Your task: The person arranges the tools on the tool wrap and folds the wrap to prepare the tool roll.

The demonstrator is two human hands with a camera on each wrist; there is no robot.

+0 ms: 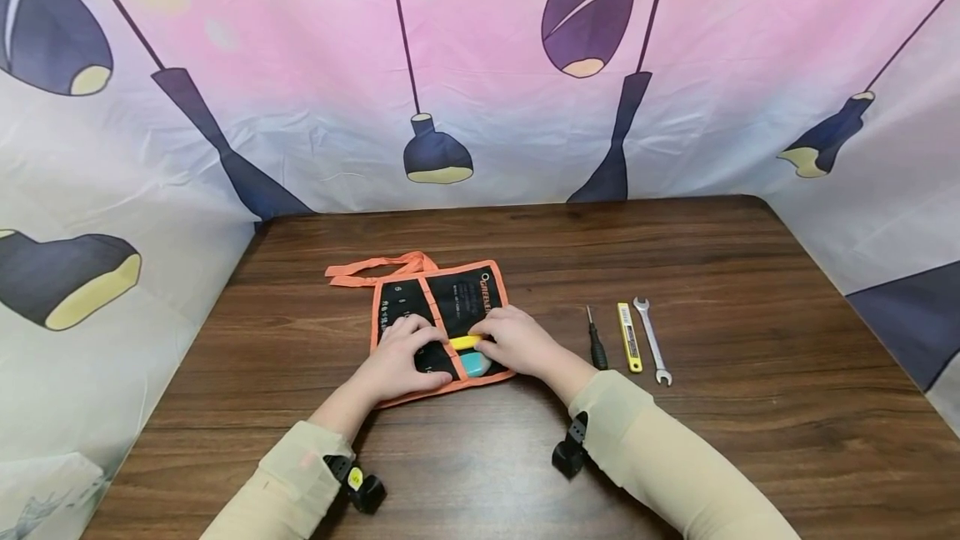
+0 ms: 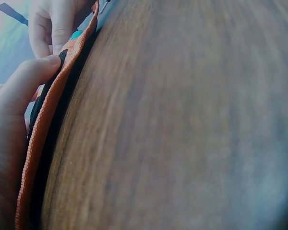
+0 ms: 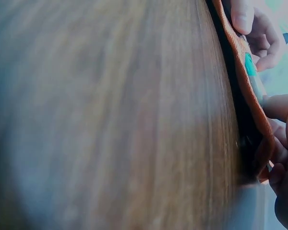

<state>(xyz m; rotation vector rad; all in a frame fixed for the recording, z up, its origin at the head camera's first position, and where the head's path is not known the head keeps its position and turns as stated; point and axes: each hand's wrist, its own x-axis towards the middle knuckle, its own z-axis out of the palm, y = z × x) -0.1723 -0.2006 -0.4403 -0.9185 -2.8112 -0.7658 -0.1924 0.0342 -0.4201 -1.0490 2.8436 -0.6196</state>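
Observation:
A black tool pouch with orange trim [image 1: 468, 300] lies flat on the table. My right hand [image 1: 517, 342] pinches the end of a yellow tool [image 1: 465, 342], whose left part is hidden in a pouch pocket; its kind cannot be told. Just below it, a teal object with a pale end [image 1: 474, 363] sits partly in the pocket. My left hand [image 1: 401, 357] rests on the pouch's left half, fingertips and thumb near the orange pocket edge. In the left wrist view, the left thumb [image 2: 33, 76] presses on the pouch beside its orange border [image 2: 50, 112].
Right of the pouch lie a black-handled screwdriver [image 1: 596, 344], a slim yellow tool with a printed label [image 1: 630, 338] and an open-end wrench [image 1: 652, 342]. Orange ties [image 1: 375, 267] trail from the pouch's upper left. A patterned cloth [image 1: 495, 148] hangs behind the wooden table [image 1: 720, 273].

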